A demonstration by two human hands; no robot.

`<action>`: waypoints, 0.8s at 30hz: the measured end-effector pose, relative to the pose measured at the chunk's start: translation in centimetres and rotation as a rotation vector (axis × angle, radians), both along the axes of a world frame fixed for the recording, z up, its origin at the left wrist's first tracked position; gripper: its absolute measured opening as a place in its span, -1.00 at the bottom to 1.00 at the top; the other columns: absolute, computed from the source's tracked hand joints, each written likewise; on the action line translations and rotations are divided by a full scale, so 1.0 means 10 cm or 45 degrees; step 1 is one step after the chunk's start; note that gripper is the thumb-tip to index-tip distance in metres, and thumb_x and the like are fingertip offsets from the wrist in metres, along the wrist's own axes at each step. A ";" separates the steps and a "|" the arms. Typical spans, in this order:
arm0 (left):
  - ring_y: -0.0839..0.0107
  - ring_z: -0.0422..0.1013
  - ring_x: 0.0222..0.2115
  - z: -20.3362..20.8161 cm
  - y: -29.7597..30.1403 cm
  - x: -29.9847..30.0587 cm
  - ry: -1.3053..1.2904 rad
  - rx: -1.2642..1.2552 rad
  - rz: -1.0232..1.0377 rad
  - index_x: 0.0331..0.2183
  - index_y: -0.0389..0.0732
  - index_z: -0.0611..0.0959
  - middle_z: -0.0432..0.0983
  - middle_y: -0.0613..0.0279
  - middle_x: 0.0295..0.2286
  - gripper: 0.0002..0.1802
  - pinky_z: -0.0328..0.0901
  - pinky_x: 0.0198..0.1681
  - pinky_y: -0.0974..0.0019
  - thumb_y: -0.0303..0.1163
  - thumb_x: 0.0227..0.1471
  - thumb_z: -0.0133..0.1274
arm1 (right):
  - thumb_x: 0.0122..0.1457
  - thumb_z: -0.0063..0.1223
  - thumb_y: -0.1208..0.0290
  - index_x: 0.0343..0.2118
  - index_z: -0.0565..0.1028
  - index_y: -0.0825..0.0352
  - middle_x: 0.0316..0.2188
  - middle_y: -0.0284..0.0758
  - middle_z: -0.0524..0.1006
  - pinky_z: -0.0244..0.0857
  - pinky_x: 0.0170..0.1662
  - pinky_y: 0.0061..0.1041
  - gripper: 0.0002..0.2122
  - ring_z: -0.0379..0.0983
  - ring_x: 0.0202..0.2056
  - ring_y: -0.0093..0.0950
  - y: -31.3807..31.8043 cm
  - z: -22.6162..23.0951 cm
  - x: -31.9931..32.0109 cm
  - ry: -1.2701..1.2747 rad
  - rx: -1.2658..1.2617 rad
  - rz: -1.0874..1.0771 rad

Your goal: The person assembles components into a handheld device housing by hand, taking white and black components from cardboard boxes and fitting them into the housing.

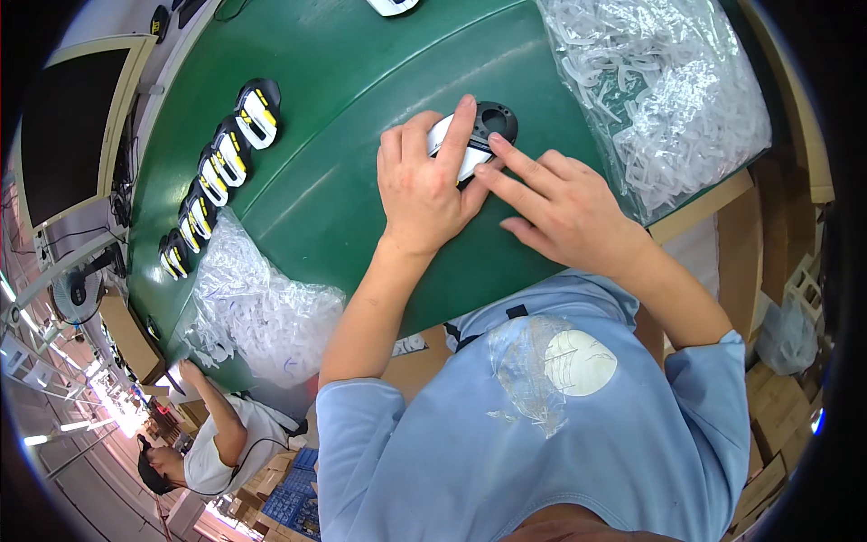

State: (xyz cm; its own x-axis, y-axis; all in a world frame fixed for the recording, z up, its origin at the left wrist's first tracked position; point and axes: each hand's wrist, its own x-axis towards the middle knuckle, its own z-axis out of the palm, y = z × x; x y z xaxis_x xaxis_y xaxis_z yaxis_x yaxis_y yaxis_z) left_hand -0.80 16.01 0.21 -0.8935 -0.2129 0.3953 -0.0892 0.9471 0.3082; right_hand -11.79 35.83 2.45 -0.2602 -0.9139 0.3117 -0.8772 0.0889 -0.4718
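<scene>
A rounded black-and-white plastic casing point(496, 119) lies on the green work surface point(361, 117) in front of me. Its black end has a round recess, and part of its white face is covered by fingers. My left hand point(423, 185) holds the casing from the left, with the index finger stretched across it and the thumb by its lower edge. On the other side, my right hand point(569, 200) rests its extended index and middle fingertips on the casing's right edge, the fingers apart. Whatever lies beneath the left palm is hidden.
Several black, white and yellow casings point(229, 155) stand in a slanting row at the left. Clear plastic bags of small translucent pieces lie at the far right point(668, 108) and near left point(271, 312). A monitor point(68, 131) stands far left; another person point(226, 443) sits lower left.
</scene>
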 end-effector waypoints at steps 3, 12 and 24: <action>0.10 0.40 -0.19 -0.06 0.00 -0.07 0.084 -0.018 0.000 0.16 0.00 0.70 0.54 0.10 -0.15 -0.27 0.37 -0.13 0.09 -0.07 -0.09 0.42 | -0.04 0.46 0.33 0.24 0.53 0.12 0.29 -0.15 0.49 0.45 -0.17 -0.42 -0.33 0.47 -0.25 -0.40 -0.02 0.12 0.00 0.121 0.189 0.030; 0.06 0.51 -0.22 0.10 -0.17 -0.06 -0.046 -0.092 -0.100 0.10 -0.12 0.71 0.59 0.02 -0.17 -0.30 0.42 -0.13 0.05 -0.05 -0.07 0.47 | 0.11 0.39 0.31 0.14 0.57 0.08 0.04 -0.30 0.66 0.52 -0.11 -0.32 -0.51 0.56 -0.18 -0.32 -0.01 0.12 -0.30 -0.106 -0.043 0.011; -0.14 0.38 0.15 0.18 -1.63 -0.94 -0.111 -0.472 0.681 0.27 -0.11 0.56 0.57 -0.12 0.09 0.00 0.20 0.19 -0.32 0.45 0.05 0.15 | 0.15 0.30 0.42 -0.35 0.63 0.24 -0.40 -0.38 0.59 0.45 -0.23 -0.29 -0.94 0.49 -0.28 -0.30 0.43 0.15 -1.07 0.172 0.113 -0.385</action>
State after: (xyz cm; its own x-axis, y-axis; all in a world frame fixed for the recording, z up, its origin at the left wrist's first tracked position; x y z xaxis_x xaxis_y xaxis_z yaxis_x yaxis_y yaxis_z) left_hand -10.20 -0.28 1.97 -0.7341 -0.5005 0.4589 -0.5875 0.8071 -0.0595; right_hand -22.48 40.09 3.92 -0.4854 -0.8267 0.2845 -0.8589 0.3901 -0.3317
